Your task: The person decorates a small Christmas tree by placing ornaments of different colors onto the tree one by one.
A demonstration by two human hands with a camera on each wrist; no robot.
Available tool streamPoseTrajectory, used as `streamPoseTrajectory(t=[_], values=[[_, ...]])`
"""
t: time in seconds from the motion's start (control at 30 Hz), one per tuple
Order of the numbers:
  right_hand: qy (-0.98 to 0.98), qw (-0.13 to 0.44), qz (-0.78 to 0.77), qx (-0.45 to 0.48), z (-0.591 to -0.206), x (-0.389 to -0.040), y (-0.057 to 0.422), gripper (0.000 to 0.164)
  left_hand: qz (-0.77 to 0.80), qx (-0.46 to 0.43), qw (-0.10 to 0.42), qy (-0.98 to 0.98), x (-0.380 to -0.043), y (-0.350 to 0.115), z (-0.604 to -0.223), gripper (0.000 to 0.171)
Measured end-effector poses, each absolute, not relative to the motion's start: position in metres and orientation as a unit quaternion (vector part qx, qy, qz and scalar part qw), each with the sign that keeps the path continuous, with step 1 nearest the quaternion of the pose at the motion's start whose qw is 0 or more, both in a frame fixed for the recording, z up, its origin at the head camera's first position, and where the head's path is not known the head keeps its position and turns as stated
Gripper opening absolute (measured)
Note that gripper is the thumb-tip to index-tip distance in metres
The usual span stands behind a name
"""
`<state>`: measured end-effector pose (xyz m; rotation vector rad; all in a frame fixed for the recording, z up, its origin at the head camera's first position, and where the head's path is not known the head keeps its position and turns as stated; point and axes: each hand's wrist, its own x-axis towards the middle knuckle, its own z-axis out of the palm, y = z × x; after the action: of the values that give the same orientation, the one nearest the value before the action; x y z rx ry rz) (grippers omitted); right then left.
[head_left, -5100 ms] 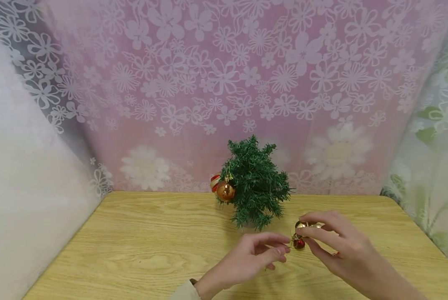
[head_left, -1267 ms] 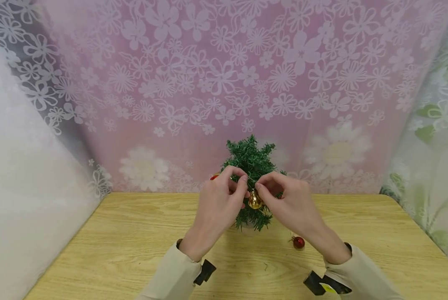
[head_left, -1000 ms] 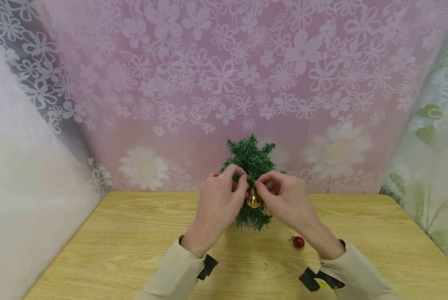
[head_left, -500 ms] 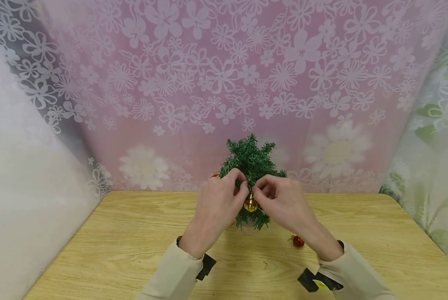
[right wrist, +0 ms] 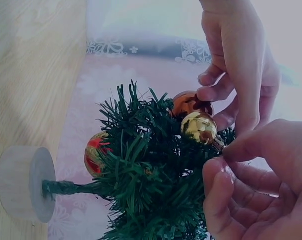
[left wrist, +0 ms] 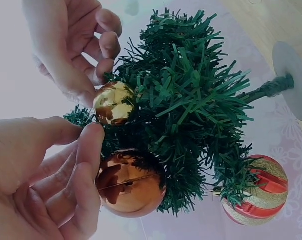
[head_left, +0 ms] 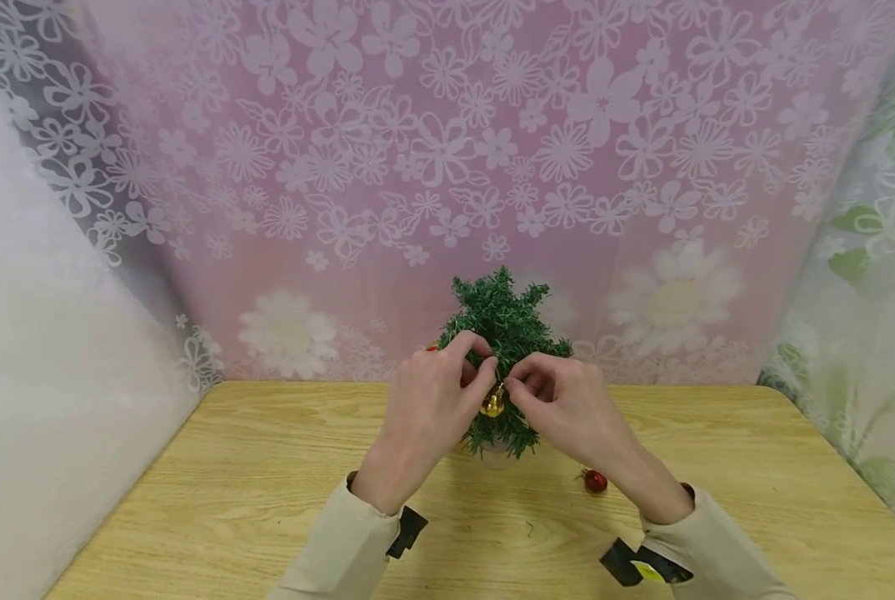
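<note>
A small green artificial Christmas tree (head_left: 503,312) stands on the table, both hands at its front. My right hand (head_left: 571,408) pinches a shiny gold bauble (right wrist: 198,127) at its cap between thumb and forefinger. Beside it, my left hand (head_left: 432,400) has thumb and forefinger together on the bauble's thin hanging string, close against the branches; the string is mostly hidden by the fingertips. In the left wrist view, a larger copper bauble (left wrist: 133,185) hangs by the left fingers, and a red-and-gold striped bauble (left wrist: 260,190) hangs further back on the tree.
A small red bauble (head_left: 595,481) lies on the wooden table (head_left: 282,483), below the right forearm. The tree's round pale base (right wrist: 23,182) shows in the right wrist view. A pink floral cloth (head_left: 447,150) hangs behind the table.
From the table at the right, the gold bauble has been brought up to the tree's front, while the red one stays lying there. Over the last second the gold bauble has shifted slightly left.
</note>
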<state>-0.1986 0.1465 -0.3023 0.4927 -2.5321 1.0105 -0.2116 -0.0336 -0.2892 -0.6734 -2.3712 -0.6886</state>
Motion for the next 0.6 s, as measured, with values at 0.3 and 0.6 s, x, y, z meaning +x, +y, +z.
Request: streamPoseTrajectory(t=[0.3, 0.6], values=[[-0.890, 0.202, 0.363, 0.188, -0.301, -0.191, 0.167, 0.007, -0.238, -0.269, 0.335, -0.871, -0.211, -0.032, -0.290, 0.013], [-0.913, 0.199, 0.326, 0.141, -0.301, -0.179, 0.216, 0.011, -0.160, -0.268, 0.422, -0.851, -0.212, -0.028, -0.298, 0.009]])
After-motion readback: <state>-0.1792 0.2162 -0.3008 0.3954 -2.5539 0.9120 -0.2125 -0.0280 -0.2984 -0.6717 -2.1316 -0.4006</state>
